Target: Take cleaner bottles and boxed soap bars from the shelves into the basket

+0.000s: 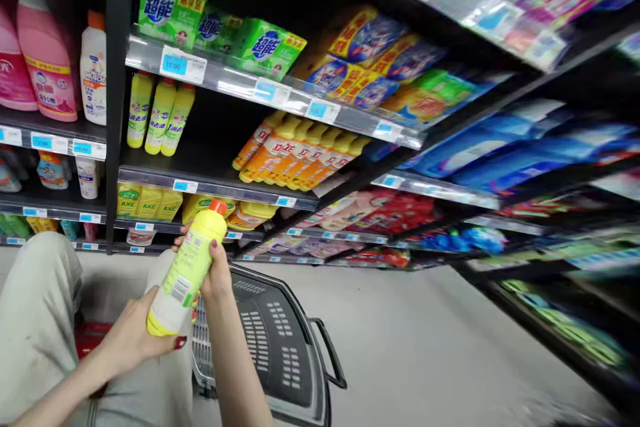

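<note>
Evidently the item under inspection is a yellow bottle [187, 267] with a red-orange cap [219, 207], held in both my hands in front of the shelving and above my legs. It is tilted, cap towards the far right and base towards the near left, with a barcode [181, 289] on the side facing me.

My left grip [127, 333] is closed on the base end, the thumb along the lower edge. My right grip [216, 273] is closed around the upper part, below the cap, with fingertips showing past the left side of the bottle.

Noted on the shelf beyond, to the left: three slim yellow-green bottles [161, 117], upright and side by side. On the same shelf, further right, stands a row of orange bottles [300, 155]. Green packs [173, 13] occupy the shelf above; yellow AXE bottles [149, 203] are on the one below. Pink bottles [47, 60] stand in the bay at far left.

A grey basket [270, 340] sits on the floor [400, 340], just right of my legs [37, 320], its black handle [330, 353] extending to the right. Print at the right edge is too blurred to read
</note>
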Available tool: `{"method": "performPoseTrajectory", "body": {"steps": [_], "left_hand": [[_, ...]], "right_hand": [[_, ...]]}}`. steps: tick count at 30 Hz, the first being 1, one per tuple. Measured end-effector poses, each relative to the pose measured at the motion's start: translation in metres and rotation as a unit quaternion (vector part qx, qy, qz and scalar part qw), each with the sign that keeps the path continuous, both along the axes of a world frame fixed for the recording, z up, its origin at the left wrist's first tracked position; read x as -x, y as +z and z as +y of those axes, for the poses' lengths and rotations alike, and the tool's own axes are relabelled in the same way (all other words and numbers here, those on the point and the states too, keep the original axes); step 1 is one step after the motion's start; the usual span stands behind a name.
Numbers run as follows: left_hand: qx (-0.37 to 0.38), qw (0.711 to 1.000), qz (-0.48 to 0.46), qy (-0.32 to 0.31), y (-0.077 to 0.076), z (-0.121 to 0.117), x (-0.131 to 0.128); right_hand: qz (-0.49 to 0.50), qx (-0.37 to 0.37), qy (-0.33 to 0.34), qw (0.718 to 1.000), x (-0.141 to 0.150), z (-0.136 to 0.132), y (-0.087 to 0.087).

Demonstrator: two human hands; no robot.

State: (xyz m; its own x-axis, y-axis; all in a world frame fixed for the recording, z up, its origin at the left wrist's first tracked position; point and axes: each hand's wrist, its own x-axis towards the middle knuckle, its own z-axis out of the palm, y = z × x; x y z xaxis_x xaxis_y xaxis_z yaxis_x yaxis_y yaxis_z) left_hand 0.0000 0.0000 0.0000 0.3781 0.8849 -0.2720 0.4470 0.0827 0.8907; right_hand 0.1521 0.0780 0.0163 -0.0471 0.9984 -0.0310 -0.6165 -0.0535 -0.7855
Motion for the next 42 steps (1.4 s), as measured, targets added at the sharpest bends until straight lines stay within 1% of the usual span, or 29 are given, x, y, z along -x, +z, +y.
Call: {"method": "performPoseTrajectory", "body": {"steps": [2,4,5,6,8,9,10,11,13,14,16,18,19,21,22,23,24,25,26,27,28,30,31,32,33,34,36,39,42], "left_hand": [[-0.08,0.993,0.07,0.05,-0.009,-0.009,-0.009],[-0.187,0.968,0.139,0.092,-0.019,-0.015,-0.014],[-0.261,0.944,0.17,0.107,-0.025,-0.016,-0.014],[-0.336,0.911,0.205,0.124,-0.029,-0.016,-0.013],[-0.458,0.832,0.272,0.155,-0.037,-0.012,-0.007],[-0.496,0.801,0.293,0.166,-0.04,-0.008,-0.002],[-0.522,0.778,0.302,0.172,-0.041,-0.004,0.003],[-0.543,0.765,0.3,0.175,-0.042,0.001,0.008],[-0.57,0.753,0.279,0.173,-0.044,0.009,0.017],[-0.579,0.751,0.267,0.171,-0.045,0.012,0.02],[-0.59,0.75,0.247,0.166,-0.047,0.016,0.024],[-0.597,0.75,0.234,0.16,-0.051,0.018,0.025],[-0.597,0.753,0.228,0.157,-0.053,0.018,0.025],[-0.577,0.775,0.213,0.146,-0.058,0.019,0.023],[-0.554,0.797,0.201,0.132,-0.06,0.02,0.023],[-0.521,0.825,0.188,0.108,-0.063,0.021,0.022],[-0.472,0.859,0.185,0.072,-0.066,0.024,0.022],[-0.412,0.89,0.192,0.027,-0.069,0.027,0.023],[-0.348,0.913,0.21,-0.017,-0.072,0.031,0.025],[-0.29,0.926,0.234,-0.054,-0.077,0.035,0.028],[-0.241,0.931,0.262,-0.081,-0.081,0.04,0.032],[-0.179,0.927,0.312,-0.104,-0.092,0.049,0.043],[-0.158,0.924,0.331,-0.106,-0.098,0.053,0.049],[-0.134,0.92,0.352,-0.109,-0.104,0.056,0.055],[-0.108,0.915,0.373,-0.112,-0.109,0.059,0.06],[-0.083,0.91,0.391,-0.115,-0.114,0.061,0.065],[-0.038,0.898,0.419,-0.125,-0.123,0.064,0.071],[0.01,0.883,0.446,-0.147,-0.131,0.066,0.07],[0.037,0.874,0.454,-0.17,-0.135,0.067,0.062]], "right_hand": [[0.013,-0.007,-0.049,0.999,-0.008,0.008,0.015],[0.005,-0.016,-0.097,0.995,-0.015,0.015,0.027],[-0.001,-0.019,-0.124,0.992,-0.019,0.017,0.031],[-0.015,-0.022,-0.146,0.989,-0.023,0.019,0.035],[-0.081,-0.042,-0.193,0.977,-0.035,0.019,0.038],[-0.145,-0.06,-0.213,0.964,-0.042,0.018,0.038],[-0.227,-0.077,-0.228,0.944,-0.049,0.016,0.038],[-0.318,-0.091,-0.229,0.916,-0.057,0.013,0.038],[-0.476,-0.103,-0.193,0.852,-0.069,0.006,0.038],[-0.531,-0.099,-0.167,0.825,-0.074,0.003,0.038],[-0.593,-0.079,-0.135,0.79,-0.079,-0.002,0.038],[-0.626,-0.05,-0.115,0.77,-0.081,-0.005,0.037],[-0.632,-0.039,-0.107,0.767,-0.082,-0.007,0.037],[-0.622,-0.031,-0.114,0.774,-0.084,-0.012,0.039],[-0.617,-0.035,-0.135,0.775,-0.086,-0.016,0.042],[-0.619,-0.041,-0.161,0.768,-0.088,-0.022,0.045],[-0.633,-0.051,-0.186,0.749,-0.091,-0.028,0.048],[-0.662,-0.062,-0.203,0.719,-0.095,-0.036,0.051],[-0.7,-0.075,-0.21,0.678,-0.098,-0.043,0.052],[-0.745,-0.085,-0.207,0.629,-0.102,-0.051,0.052],[-0.788,-0.089,-0.192,0.578,-0.105,-0.058,0.048],[-0.86,-0.067,-0.135,0.487,-0.113,-0.068,0.029],[-0.885,-0.039,-0.093,0.454,-0.117,-0.071,0.014],[-0.9,-0.002,-0.043,0.433,-0.122,-0.073,-0.003],[-0.904,0.04,0.008,0.425,-0.128,-0.075,-0.023],[-0.899,0.081,0.055,0.426,-0.133,-0.077,-0.045],[-0.877,0.145,0.122,0.442,-0.145,-0.079,-0.09],[-0.845,0.192,0.163,0.472,-0.158,-0.083,-0.155],[-0.818,0.217,0.186,0.499,-0.158,-0.086,-0.208]]}}
